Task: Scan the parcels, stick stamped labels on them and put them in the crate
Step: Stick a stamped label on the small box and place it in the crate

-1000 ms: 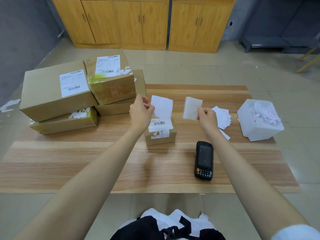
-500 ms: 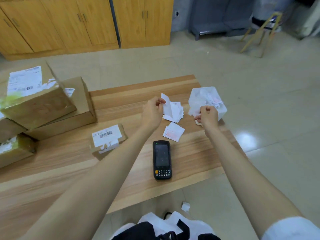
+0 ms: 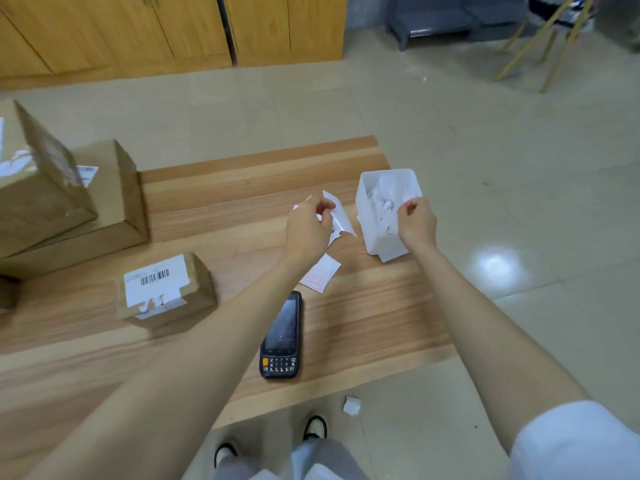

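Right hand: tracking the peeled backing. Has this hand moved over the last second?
Yes: right hand went rightward, from beyond the scanner to over the white bin.

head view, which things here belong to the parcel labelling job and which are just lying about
Job: small parcel, scanner, white label pinched in the left hand, stamped label on the table, stacked parcels, white bin of paper scraps.
Lying about: paper scrap on the floor, wooden cabinets.

White short sleeve [image 3: 575,441]; grey trousers [image 3: 311,460]; black-and-white shoes [image 3: 315,427]; bare forearms [image 3: 460,306].
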`<act>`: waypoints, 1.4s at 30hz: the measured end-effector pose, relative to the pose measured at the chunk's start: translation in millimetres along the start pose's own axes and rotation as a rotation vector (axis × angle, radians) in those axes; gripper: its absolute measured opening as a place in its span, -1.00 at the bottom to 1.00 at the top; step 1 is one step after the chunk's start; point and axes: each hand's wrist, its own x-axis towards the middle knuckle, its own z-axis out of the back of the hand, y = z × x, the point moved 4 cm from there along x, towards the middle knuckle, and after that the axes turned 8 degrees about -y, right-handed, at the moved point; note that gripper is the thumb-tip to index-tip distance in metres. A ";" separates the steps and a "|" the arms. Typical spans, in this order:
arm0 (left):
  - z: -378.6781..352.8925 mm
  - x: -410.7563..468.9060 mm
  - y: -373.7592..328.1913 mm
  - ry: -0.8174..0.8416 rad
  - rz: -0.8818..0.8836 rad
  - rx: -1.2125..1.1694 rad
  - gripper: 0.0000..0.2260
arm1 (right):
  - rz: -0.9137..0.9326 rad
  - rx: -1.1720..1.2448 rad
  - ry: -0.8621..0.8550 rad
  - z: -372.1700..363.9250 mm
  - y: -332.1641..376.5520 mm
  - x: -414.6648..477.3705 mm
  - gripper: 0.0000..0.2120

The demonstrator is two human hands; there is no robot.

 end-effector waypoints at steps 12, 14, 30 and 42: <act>10.1 8.4 18.5 -0.107 0.082 -0.024 -0.78 | 0.257 -0.313 0.081 -12.2 22.6 -21.6 -0.58; 15.8 9.2 17.5 -0.122 0.107 -0.071 -0.78 | 0.319 -0.055 0.237 -22.6 51.3 -46.4 -0.54; 155.6 -18.8 84.9 -0.255 0.357 -0.354 -0.41 | -0.216 0.693 0.596 -111.1 134.3 -178.7 -0.92; 224.8 -57.0 145.2 -0.184 0.512 -0.482 -0.73 | -0.077 0.468 0.582 -153.7 140.4 -251.0 -0.93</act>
